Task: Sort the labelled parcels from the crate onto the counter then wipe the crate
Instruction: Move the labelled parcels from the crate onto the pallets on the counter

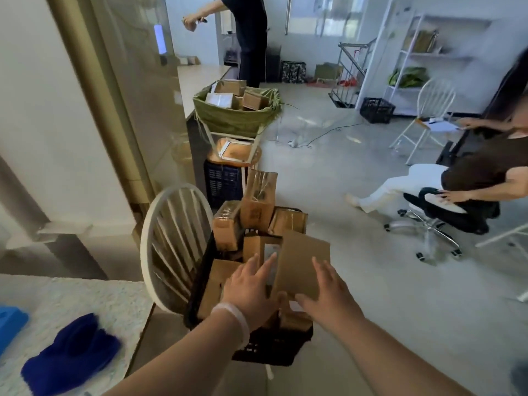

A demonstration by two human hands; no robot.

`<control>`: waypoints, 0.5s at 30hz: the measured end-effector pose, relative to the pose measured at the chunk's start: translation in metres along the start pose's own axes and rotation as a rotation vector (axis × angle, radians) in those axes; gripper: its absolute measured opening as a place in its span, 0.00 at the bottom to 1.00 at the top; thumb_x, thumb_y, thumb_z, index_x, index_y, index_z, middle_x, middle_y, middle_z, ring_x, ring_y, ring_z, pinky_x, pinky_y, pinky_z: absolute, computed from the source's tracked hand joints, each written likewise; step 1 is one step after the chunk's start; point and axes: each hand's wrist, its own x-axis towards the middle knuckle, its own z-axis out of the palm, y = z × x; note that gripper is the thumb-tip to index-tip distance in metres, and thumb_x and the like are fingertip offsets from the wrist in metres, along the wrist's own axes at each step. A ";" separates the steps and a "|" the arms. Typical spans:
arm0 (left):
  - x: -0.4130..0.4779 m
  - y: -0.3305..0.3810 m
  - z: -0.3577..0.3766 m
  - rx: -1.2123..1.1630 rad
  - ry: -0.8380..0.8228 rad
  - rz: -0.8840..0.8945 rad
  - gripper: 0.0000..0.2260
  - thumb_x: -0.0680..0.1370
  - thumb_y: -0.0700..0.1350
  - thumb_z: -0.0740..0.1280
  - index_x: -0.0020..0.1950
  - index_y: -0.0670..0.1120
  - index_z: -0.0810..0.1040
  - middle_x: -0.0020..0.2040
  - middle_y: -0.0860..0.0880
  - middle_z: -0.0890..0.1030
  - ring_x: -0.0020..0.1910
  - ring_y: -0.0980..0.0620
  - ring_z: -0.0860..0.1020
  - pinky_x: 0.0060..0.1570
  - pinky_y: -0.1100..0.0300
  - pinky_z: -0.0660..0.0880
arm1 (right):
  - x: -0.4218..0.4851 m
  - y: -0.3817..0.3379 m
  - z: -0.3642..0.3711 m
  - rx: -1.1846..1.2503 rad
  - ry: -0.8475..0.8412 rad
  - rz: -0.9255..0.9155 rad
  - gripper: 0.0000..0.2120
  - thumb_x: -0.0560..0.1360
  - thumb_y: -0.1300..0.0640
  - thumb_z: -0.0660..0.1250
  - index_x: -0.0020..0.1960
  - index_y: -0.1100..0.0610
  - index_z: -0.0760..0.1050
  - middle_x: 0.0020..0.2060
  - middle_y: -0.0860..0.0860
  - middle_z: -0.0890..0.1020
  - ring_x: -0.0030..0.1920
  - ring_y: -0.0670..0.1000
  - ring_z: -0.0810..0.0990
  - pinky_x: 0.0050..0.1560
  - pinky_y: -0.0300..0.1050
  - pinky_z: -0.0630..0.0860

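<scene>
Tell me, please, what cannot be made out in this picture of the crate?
Head view, the only one:
Crate bottom: hidden by the parcels packed in it.
Nearest parcel label: blurred, partly behind the left hand.
Light blue object on the counter: cut off by the left edge.

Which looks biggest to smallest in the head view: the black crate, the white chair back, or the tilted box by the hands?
1. Black crate, largest.
2. White chair back, next.
3. Tilted box, smallest, even though it is close to the camera.
</scene>
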 end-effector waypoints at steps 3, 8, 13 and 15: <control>0.033 0.007 0.008 -0.007 -0.110 0.057 0.36 0.78 0.61 0.62 0.78 0.64 0.41 0.80 0.52 0.49 0.78 0.45 0.50 0.75 0.45 0.52 | 0.028 0.010 -0.003 0.029 0.035 0.122 0.45 0.76 0.39 0.65 0.80 0.45 0.38 0.80 0.49 0.46 0.78 0.54 0.52 0.75 0.54 0.60; 0.072 0.005 0.033 -0.029 -0.233 0.070 0.37 0.78 0.60 0.63 0.76 0.66 0.39 0.80 0.54 0.45 0.78 0.45 0.50 0.75 0.43 0.55 | 0.061 0.029 0.014 0.210 0.012 0.284 0.46 0.75 0.42 0.68 0.80 0.49 0.41 0.79 0.52 0.53 0.76 0.56 0.59 0.73 0.56 0.65; 0.096 0.005 0.045 -0.150 -0.319 -0.035 0.38 0.78 0.58 0.64 0.77 0.65 0.39 0.80 0.54 0.44 0.78 0.43 0.51 0.75 0.42 0.57 | 0.084 0.040 0.023 0.397 -0.054 0.430 0.45 0.76 0.41 0.67 0.81 0.49 0.41 0.78 0.53 0.58 0.74 0.58 0.65 0.66 0.55 0.71; 0.103 0.005 0.050 -0.160 -0.360 -0.052 0.38 0.79 0.57 0.64 0.77 0.63 0.38 0.80 0.53 0.47 0.77 0.44 0.55 0.74 0.43 0.61 | 0.092 0.045 0.024 0.472 -0.087 0.485 0.43 0.77 0.42 0.67 0.81 0.50 0.45 0.76 0.54 0.62 0.72 0.59 0.67 0.66 0.55 0.71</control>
